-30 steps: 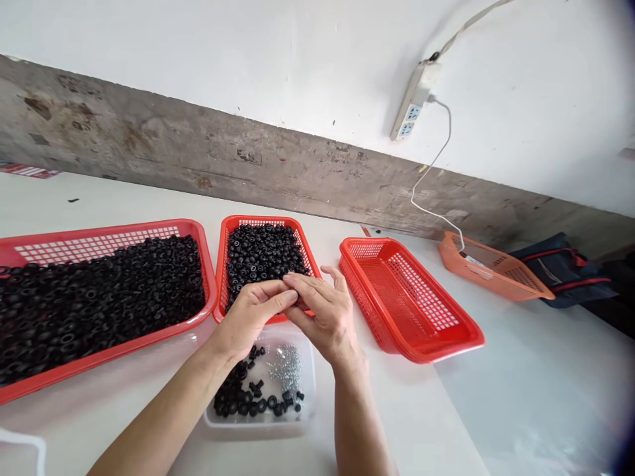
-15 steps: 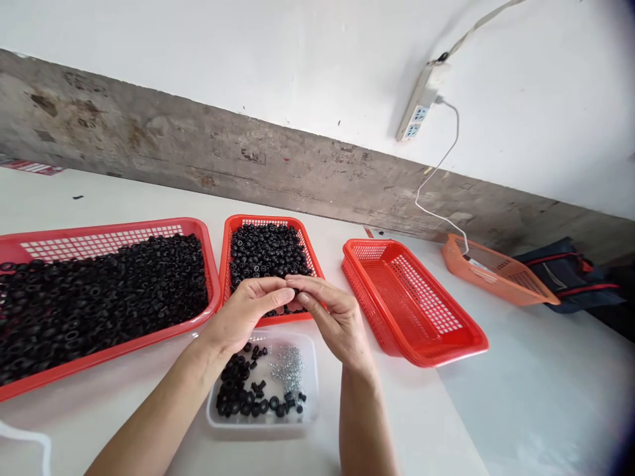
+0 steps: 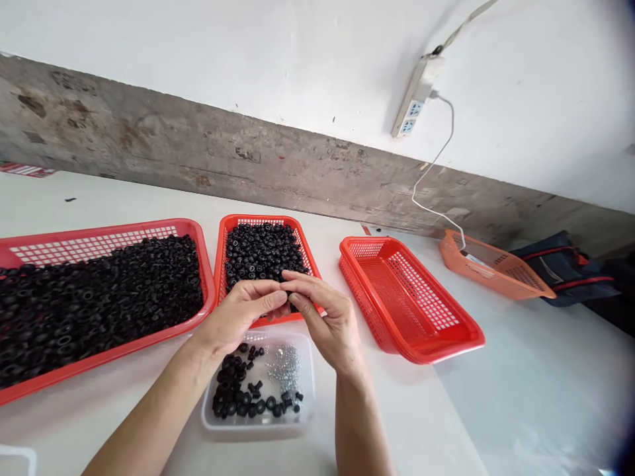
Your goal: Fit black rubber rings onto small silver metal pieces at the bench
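My left hand and my right hand meet fingertip to fingertip, pinching a small black part between them. Fingers cover most of it, so its exact shape is hidden. Behind the hands, a small red basket holds a heap of small black round parts. Below them sits a clear plastic tray with black rings and small black plugs on its left and front, and tiny silvery metal pieces on its right.
At left stands a large red basket full of black rings. Stacked red baskets stand at right, with an orange basket and a dark bag beyond. A power strip hangs on the wall, its white cable trailing down.
Both hands stay pinched together on the small black part, with the fingers slightly shifted. The whole view has moved a little, so everything appears slightly further left.
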{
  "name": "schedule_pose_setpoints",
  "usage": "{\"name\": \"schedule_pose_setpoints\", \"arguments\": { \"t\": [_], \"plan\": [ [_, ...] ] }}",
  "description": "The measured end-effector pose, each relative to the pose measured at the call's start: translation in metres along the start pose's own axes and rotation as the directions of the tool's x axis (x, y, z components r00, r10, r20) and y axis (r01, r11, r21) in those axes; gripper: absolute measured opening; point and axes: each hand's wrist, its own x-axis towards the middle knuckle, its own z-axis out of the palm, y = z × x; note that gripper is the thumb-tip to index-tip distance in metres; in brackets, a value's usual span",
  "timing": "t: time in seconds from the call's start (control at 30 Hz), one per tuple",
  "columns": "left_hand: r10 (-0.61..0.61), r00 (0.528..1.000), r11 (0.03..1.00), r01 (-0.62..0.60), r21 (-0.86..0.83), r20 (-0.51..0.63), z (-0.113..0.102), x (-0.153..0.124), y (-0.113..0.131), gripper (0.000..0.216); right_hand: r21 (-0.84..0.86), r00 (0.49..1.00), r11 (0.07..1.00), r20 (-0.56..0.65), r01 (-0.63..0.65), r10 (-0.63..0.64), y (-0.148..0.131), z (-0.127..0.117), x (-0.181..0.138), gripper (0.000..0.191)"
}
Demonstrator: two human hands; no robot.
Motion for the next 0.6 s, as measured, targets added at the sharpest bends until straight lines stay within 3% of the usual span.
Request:
{"name": "schedule_pose_setpoints", "arguments": {
  "t": [0.23,0.43,0.6],
  "plan": [
    [-0.086,0.995,0.992,0.081,-0.095,-0.047,0.0017,0.0006,0.0055,0.027,-0.016,0.999,1.000,-0.048,-0.015,0.014,0.0061,0.0048,0.0028,0.020],
    [-0.018,0.998,0.999,0.016,-0.037,-0.054,0.0012,0.0024,0.0009,0.021,-0.145,0.995,0.988,-0.077,0.056,-0.067,0.0082,0.0030,0.0030,0.018],
    [0.033,0.997,0.999,-0.034,-0.016,-0.063,0.0003,0.0032,-0.0003,0.020,-0.282,0.989,0.949,0.015,0.144,-0.146,0.0015,-0.0001,0.0029,0.025]
  ]
}}
